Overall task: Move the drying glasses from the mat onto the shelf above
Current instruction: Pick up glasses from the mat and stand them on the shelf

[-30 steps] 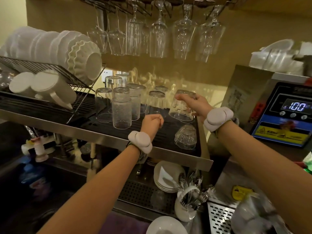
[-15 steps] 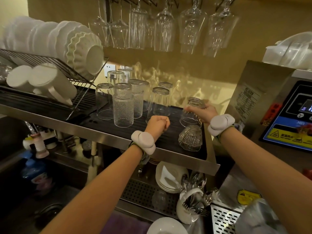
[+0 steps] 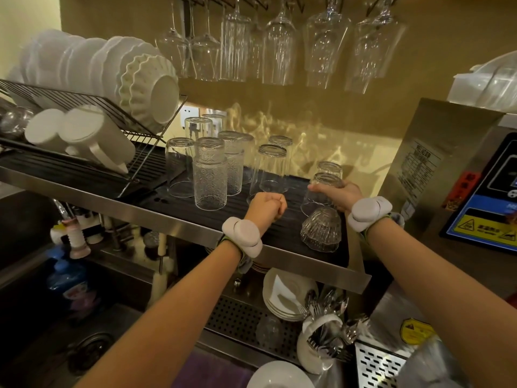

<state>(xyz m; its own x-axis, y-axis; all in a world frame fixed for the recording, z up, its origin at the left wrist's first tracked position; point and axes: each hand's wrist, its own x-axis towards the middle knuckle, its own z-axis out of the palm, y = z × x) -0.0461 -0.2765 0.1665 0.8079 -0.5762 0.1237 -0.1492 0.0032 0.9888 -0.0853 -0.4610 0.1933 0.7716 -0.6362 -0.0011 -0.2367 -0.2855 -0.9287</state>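
My right hand grips a clear upturned glass standing on the black ribbed mat of the steel shelf, at its right end. Just in front of it sits a small ribbed glass bowl, upside down. Another small glass stands right behind the held one. My left hand is a closed fist resting on the mat, holding nothing. Several upturned tumblers crowd the mat's left and middle.
Wine glasses hang stem-up from a rack overhead. A wire rack with white plates and mugs fills the shelf's left. A steel machine stands at right. Below lie plates, a cutlery holder and a sink.
My right hand has lowered the glass from above the mat down onto it, beside the ribbed bowl. The left fist stayed put. The view tilted upward a little.
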